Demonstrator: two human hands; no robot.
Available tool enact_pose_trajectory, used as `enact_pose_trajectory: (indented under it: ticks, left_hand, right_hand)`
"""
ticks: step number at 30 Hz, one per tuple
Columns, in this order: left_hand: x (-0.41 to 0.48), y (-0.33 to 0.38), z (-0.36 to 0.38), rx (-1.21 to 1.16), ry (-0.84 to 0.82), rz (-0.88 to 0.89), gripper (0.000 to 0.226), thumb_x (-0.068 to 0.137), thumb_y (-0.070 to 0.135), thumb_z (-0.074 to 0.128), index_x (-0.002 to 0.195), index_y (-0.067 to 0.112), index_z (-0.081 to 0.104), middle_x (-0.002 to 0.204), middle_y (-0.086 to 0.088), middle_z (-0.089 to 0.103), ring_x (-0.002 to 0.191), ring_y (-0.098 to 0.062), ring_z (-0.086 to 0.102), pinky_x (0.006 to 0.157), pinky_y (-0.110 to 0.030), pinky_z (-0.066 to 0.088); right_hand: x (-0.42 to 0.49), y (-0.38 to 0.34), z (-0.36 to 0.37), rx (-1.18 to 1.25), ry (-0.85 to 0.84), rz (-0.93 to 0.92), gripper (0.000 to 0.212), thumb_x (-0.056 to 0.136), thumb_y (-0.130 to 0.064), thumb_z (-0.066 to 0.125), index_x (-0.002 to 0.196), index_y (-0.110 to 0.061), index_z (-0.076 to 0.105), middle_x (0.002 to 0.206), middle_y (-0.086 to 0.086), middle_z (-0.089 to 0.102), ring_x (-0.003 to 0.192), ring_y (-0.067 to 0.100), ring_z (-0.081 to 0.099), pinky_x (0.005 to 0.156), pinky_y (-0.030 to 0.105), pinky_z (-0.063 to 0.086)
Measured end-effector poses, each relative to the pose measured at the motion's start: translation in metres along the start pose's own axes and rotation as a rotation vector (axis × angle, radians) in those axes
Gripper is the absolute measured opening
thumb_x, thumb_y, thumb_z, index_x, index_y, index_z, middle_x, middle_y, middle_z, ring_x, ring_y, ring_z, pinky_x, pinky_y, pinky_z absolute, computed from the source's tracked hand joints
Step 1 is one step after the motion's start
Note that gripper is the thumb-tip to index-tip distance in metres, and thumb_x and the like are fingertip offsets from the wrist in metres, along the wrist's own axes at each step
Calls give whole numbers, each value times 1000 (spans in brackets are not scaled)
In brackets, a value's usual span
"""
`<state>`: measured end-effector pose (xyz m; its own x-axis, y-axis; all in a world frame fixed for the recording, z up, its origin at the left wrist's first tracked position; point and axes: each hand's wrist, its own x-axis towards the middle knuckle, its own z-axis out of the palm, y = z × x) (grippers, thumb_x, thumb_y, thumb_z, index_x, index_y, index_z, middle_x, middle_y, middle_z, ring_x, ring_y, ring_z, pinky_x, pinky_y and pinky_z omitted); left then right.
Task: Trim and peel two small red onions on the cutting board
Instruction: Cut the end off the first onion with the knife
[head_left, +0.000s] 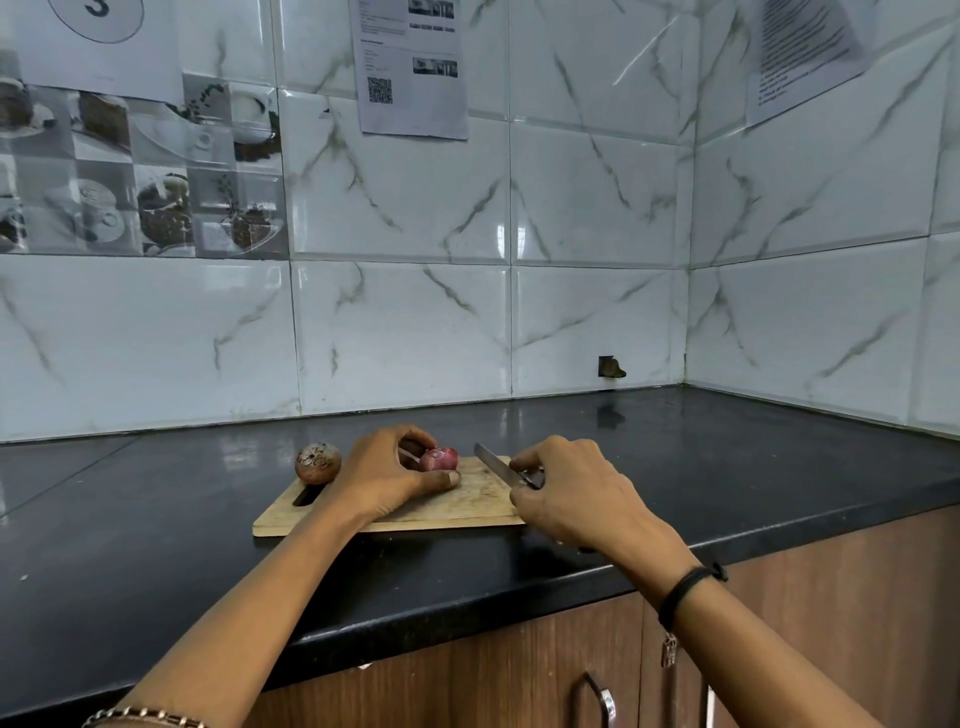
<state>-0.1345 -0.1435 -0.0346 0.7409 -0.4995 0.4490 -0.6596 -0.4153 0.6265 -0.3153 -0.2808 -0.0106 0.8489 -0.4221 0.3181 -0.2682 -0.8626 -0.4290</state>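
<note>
A wooden cutting board (467, 506) lies on the black counter. On it, my left hand (387, 475) holds a small red onion (439, 460) between thumb and fingers. A second onion (318, 462), still in dry brownish skin, sits at the board's far left corner, apart from my hand. My right hand (563, 491) grips the handle of a knife (498, 465). Its blade points up and left toward the held onion, with a small gap between tip and onion.
The black counter (727, 467) runs into a corner of white marble-look tiled walls at the right. Papers hang on the walls. A small dark wall fitting (610, 366) sits low behind the board. Wooden cabinet doors with a metal handle (597, 696) are below the counter edge.
</note>
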Motion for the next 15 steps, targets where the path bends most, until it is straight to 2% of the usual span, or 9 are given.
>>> enact_pose_trajectory:
  ticks: [3, 5, 7, 9, 12, 15]
  left_hand:
    - [2, -1, 1, -16, -29, 12, 48, 67, 41, 92, 106, 31, 65, 101, 13, 71, 94, 2, 65, 74, -13, 46]
    - [4, -3, 3, -18, -56, 31, 47, 71, 37, 90, 110, 33, 64, 108, 13, 71, 99, -2, 67, 89, -23, 52]
    - [6, -6, 4, 0, -77, 44, 46, 75, 36, 88, 114, 37, 64, 113, 14, 70, 104, -4, 67, 99, -30, 52]
    - [7, -7, 4, 13, -85, 51, 42, 78, 35, 85, 115, 39, 65, 115, 15, 69, 107, -3, 66, 100, -29, 50]
    - [6, -7, 3, -24, -76, 36, 38, 82, 30, 83, 116, 35, 66, 112, 14, 71, 104, 0, 66, 93, -19, 47]
    - [8, -9, 2, -93, -74, -9, 36, 82, 23, 83, 114, 31, 68, 107, 9, 74, 100, -2, 69, 98, -23, 51]
  right_hand:
    - [-1, 2, -1, 58, 6, 5, 47, 86, -27, 57, 133, -34, 64, 121, 1, 67, 93, 31, 71, 83, 45, 61]
    - [-1, 6, 1, 80, 1, 6, 47, 87, -28, 56, 133, -32, 63, 116, 1, 69, 89, 31, 72, 83, 45, 61]
    - [1, 11, 6, 121, 3, -8, 45, 89, -30, 56, 133, -29, 63, 108, 3, 71, 78, 26, 73, 83, 43, 61]
    - [3, 15, 10, 161, 13, -43, 43, 92, -29, 56, 134, -28, 62, 102, 2, 71, 61, 17, 72, 79, 39, 61]
    - [6, 18, 16, 227, 51, -91, 41, 97, -26, 54, 137, -23, 59, 92, 1, 70, 59, 16, 70, 67, 30, 61]
    - [7, 17, 20, 314, 69, -114, 37, 99, -28, 54, 135, -21, 61, 69, -1, 66, 54, 8, 66, 48, 14, 48]
